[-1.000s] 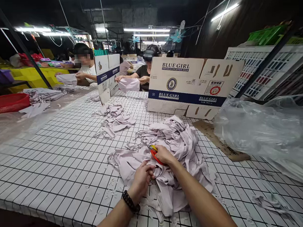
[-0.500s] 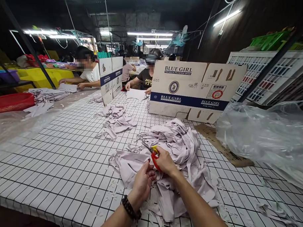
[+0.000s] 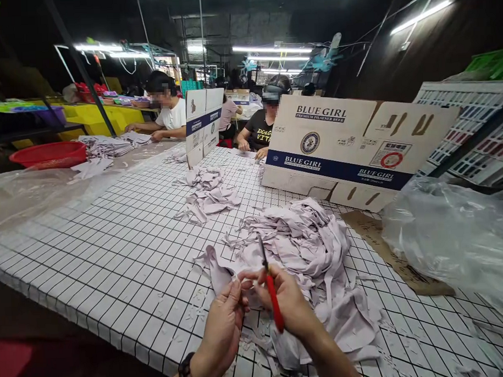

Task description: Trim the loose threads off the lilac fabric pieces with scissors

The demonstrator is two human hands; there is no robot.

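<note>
My right hand (image 3: 292, 305) is closed round red-handled snips (image 3: 271, 289), whose blades point up and away. My left hand (image 3: 224, 327) pinches the edge of a pale lilac fabric piece (image 3: 221, 272) just left of the blades. Both hands hover over the near side of a heap of lilac fabric pieces (image 3: 307, 247) on the white grid-patterned table (image 3: 125, 253). Small fabric scraps lie on the table around my hands.
A smaller lilac pile (image 3: 208, 193) lies further back. Upright Blue Girl cardboard (image 3: 349, 146) and a second cardboard divider (image 3: 202, 124) screen off other people working opposite. A clear plastic bag (image 3: 455, 236) lies right, a red basin (image 3: 48, 154) far left.
Both hands have lifted off the heap and come nearer to me. The snips turned from lying in the pile to pointing upward. The view shifted left.
</note>
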